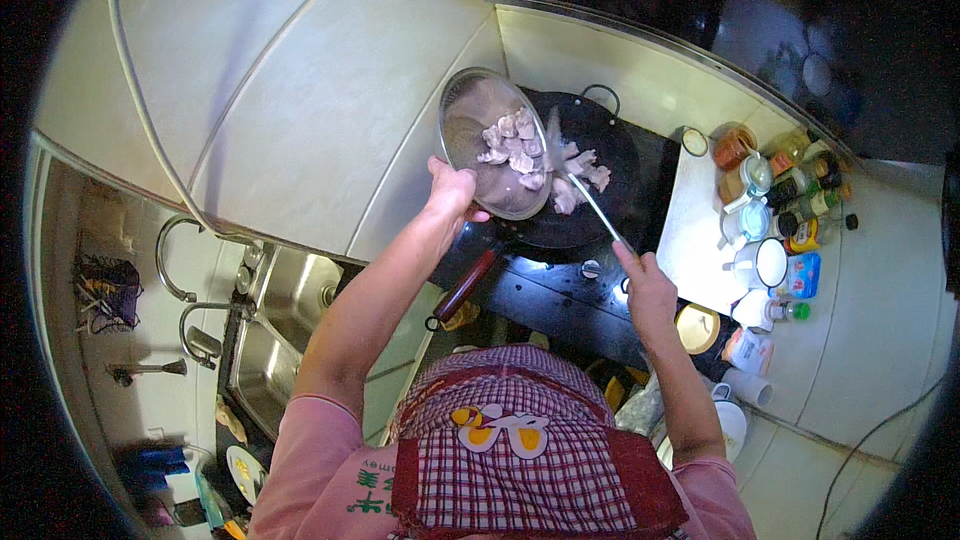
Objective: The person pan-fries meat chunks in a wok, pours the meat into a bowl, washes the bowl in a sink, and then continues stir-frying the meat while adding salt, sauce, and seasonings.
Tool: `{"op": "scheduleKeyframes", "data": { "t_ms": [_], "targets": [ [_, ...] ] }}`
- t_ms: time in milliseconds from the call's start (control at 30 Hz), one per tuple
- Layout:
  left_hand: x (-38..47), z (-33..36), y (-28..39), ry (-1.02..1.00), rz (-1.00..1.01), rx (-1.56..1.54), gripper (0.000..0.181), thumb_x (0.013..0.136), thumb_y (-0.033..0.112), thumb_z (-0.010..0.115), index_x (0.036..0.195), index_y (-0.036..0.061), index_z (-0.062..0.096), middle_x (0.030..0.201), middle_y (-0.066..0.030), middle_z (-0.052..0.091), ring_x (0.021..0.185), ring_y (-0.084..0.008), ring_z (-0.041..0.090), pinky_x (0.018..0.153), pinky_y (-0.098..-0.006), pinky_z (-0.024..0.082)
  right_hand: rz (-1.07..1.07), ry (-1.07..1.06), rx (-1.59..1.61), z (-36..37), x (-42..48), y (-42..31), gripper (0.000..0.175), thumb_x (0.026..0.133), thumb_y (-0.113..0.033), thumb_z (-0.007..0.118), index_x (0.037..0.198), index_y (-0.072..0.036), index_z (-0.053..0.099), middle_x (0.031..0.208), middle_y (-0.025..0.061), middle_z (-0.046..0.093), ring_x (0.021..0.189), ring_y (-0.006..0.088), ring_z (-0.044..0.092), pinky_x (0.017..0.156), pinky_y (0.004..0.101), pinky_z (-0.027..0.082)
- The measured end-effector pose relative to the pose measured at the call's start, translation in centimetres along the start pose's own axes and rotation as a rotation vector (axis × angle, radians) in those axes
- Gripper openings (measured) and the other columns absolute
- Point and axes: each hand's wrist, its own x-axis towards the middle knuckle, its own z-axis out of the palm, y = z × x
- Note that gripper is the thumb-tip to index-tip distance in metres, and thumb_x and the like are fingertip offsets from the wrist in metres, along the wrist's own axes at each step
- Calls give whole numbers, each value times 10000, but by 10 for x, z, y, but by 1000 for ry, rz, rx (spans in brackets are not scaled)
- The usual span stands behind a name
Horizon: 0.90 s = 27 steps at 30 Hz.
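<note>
My left hand (454, 191) grips the rim of a metal bowl (472, 116), tilted over the left side of a black wok (622, 202). Pale meat pieces (514, 142) lie in the bowl, and more meat pieces (589, 169) rest in the wok beside it. My right hand (646, 289) is closed on the handle of a metal spatula (592, 201). The spatula's head is by the bowl's right rim, among the meat, and its outline is blurred. The wok stands on a black stove (555, 292), its red-brown handle (465, 296) pointing towards me.
Right of the stove, a white counter (697, 232) bears jars, bottles, a white enamel mug (766, 262) and a yellow-rimmed container (697, 328). At the left is a double steel sink (262, 367) with faucets. A tiled wall (300, 120) rises behind the bowl. A plate (246, 472) lies lower left.
</note>
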Motion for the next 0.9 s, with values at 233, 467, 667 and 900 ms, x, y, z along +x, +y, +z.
{"op": "scheduleKeyframes", "data": {
  "t_ms": [233,467,667,900],
  "targets": [
    [-1,-11,-12,-15,29,-43,535,824,93,436,1223,-11,96,998,-248,490,602,-293,606,354,-324,503,-59,52,103,5,3,-6,477,759,-37,532,1174,-272,521,750,79,462,593,274,540,522,368,463],
    [-6,-16,-9,-48,-66,-3,518,837,121,415,1248,27,115,1024,-226,493,658,-305,610,394,-369,527,-254,-75,1,20,2,-23,489,758,-49,509,1173,-310,517,754,63,458,587,234,552,480,355,456],
    [-20,-18,-9,-60,9,32,605,822,107,402,1305,53,43,1034,-229,501,624,-293,605,395,-350,517,-182,22,-42,27,7,-18,524,727,-22,512,1172,-298,520,728,63,433,585,234,526,483,364,450],
    [-14,-25,-17,21,2,19,603,829,110,393,1313,112,34,1090,-213,479,602,-256,597,382,-313,494,-34,32,-27,11,4,-9,498,735,10,548,1170,-234,532,754,86,445,613,269,529,543,366,451]
  ]
}}
